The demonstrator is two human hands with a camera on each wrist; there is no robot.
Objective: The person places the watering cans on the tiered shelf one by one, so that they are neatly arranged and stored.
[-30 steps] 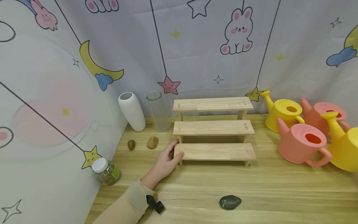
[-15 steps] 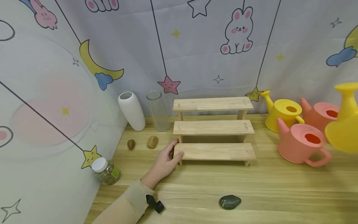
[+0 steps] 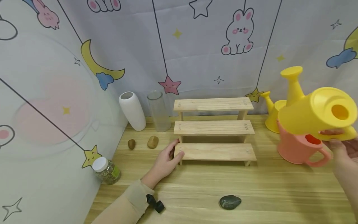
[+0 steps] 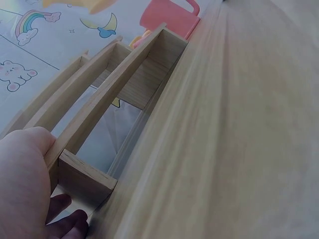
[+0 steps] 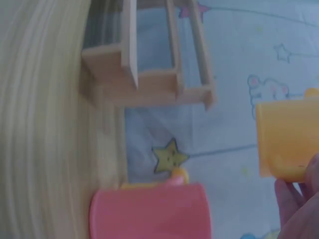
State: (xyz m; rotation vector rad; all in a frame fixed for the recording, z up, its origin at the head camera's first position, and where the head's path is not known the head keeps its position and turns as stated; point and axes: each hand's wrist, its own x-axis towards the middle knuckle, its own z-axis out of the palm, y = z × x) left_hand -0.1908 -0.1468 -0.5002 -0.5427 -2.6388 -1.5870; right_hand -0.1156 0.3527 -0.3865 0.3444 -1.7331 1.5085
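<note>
My left hand (image 3: 165, 160) grips the left end of a three-tier wooden step shelf (image 3: 215, 151), thumb on top of the lowest board. In the left wrist view, its fingers (image 4: 65, 219) reach around the shelf's end piece. My right hand (image 3: 342, 151) holds a yellow watering can (image 3: 313, 109) by the handle, up in the air. That can's spout points up and left. It overlaps a pink watering can (image 3: 293, 149) on the table and partly covers another yellow watering can (image 3: 272, 116) at the back. The right wrist view shows the held can's side above my fingers (image 5: 286, 199).
A white vase (image 3: 132, 112) and a clear glass vase (image 3: 158, 112) stand back left. Two brown stones (image 3: 152, 142) lie before them. A white-lidded jar (image 3: 106, 171) leans near the left backdrop; a dark stone (image 3: 230, 202) lies in front. Printed cloth hangs behind.
My right hand has come into view, with the yellow watering can lifted from the right side of the table and carried left. My left hand and the shelf have stayed in place.
</note>
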